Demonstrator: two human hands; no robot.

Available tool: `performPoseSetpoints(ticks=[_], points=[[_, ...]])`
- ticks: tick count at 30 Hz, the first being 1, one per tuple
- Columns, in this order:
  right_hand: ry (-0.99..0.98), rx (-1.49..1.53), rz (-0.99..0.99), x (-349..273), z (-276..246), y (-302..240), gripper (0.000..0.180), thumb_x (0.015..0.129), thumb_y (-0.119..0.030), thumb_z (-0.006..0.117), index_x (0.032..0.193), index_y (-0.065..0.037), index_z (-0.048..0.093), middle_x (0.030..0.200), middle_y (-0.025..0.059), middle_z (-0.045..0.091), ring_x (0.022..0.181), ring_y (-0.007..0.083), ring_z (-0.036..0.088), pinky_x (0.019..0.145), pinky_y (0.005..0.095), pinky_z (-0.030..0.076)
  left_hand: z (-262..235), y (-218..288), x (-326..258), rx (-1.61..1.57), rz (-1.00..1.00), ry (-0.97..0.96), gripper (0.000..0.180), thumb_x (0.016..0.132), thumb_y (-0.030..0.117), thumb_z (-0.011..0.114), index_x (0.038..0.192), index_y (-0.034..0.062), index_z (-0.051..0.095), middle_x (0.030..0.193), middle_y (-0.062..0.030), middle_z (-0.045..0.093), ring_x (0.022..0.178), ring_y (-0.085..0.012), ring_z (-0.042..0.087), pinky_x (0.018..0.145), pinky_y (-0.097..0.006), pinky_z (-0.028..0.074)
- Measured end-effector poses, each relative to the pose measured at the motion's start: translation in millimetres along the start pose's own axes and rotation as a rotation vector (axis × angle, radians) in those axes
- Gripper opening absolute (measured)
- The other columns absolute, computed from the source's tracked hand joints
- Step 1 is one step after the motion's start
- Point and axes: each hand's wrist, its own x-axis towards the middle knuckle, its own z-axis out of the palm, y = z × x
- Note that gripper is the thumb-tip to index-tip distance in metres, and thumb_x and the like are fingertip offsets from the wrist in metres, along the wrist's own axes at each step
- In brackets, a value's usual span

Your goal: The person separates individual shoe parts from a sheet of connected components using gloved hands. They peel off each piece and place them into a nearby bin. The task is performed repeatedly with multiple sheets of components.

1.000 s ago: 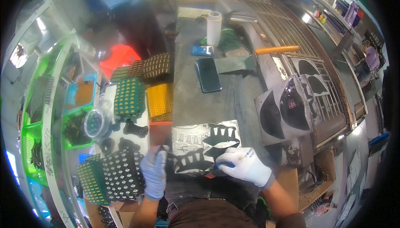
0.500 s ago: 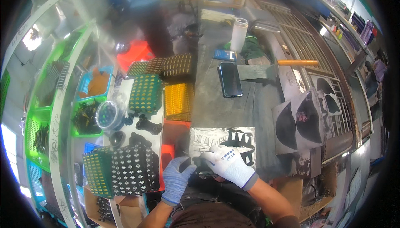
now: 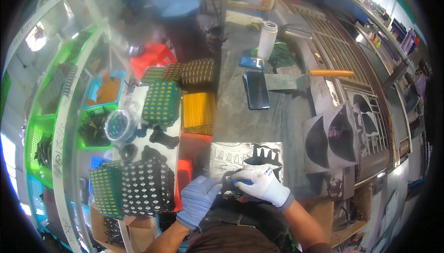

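Nearest in: left hand [image 3: 198,201], blue glove, lay curled at the near edge of the black cut piece [image 3: 233,187], fingers touching it; how far shut, couldn't tell. Right hand [image 3: 260,182], white glove, pressed flat on top, fingers bent over it. Piece sat on the grey patterned sheet [image 3: 231,157] at the bench's front edge. Best bet: pin w/ the right, peel slow w/ the left. Farther off, a dark phone [image 3: 255,89] and a white bottle [image 3: 267,40].

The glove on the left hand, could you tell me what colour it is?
Light blue; the left hand shows best in the head view, beside the white-gloved right hand.
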Motion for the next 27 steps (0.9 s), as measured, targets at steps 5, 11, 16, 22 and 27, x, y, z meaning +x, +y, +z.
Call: performPoseSetpoints(ticks=[5,11,16,22,27], points=[[0.027,0.035,0.011,-2,-3,-5,0.029,0.087,-0.020,0.074,0.115,-0.013,0.077,0.100,0.0145,0.073,0.087,0.0329,0.071,0.077,0.0414,0.056,5,7,1,-0.014,-0.003,0.055,0.018,0.089,0.018,0.080,0.100,0.0047,0.080,0.088,-0.0139,0.072,0.080,-0.0292,0.070,0.074,-0.036,0.056],[0.026,-0.090,0.026,-9,1,3,0.057,0.086,-0.025,0.077,0.141,-0.017,0.064,0.108,0.0158,0.070,0.094,0.0319,0.071,0.082,0.0398,0.056,8,13,1,-0.203,0.063,-0.016,0.020,0.087,0.014,0.081,0.103,0.0021,0.080,0.094,-0.0150,0.075,0.083,-0.0268,0.072,0.077,-0.035,0.057],[-0.081,-0.130,0.123,-12,15,20,0.031,0.086,-0.017,0.072,0.117,-0.016,0.076,0.110,0.0139,0.073,0.098,0.0316,0.072,0.084,0.0394,0.058,10,17,6,-0.333,0.113,-0.128,0.021,0.089,0.015,0.082,0.105,0.0016,0.080,0.092,-0.0096,0.075,0.082,-0.0171,0.070,0.075,-0.030,0.055],[-0.022,0.529,0.158,-25,0,47,0.032,0.080,-0.006,0.070,0.111,0.001,0.076,0.107,0.0126,0.076,0.101,0.0206,0.072,0.095,0.0338,0.055,33,16,29,-0.751,-0.230,0.076,0.020,0.100,0.018,0.071,0.105,-0.0009,0.075,0.089,-0.0033,0.072,0.083,-0.0074,0.061,0.075,-0.025,0.050],[-0.026,0.630,0.143,-30,-12,59,0.029,0.084,-0.007,0.075,0.113,-0.003,0.077,0.114,0.0075,0.077,0.103,0.0156,0.072,0.095,0.0313,0.056,40,18,38,-0.568,-0.172,0.115,0.017,0.101,0.016,0.068,0.101,-0.0001,0.072,0.091,-0.0037,0.071,0.080,-0.0084,0.059,0.074,-0.027,0.050]])
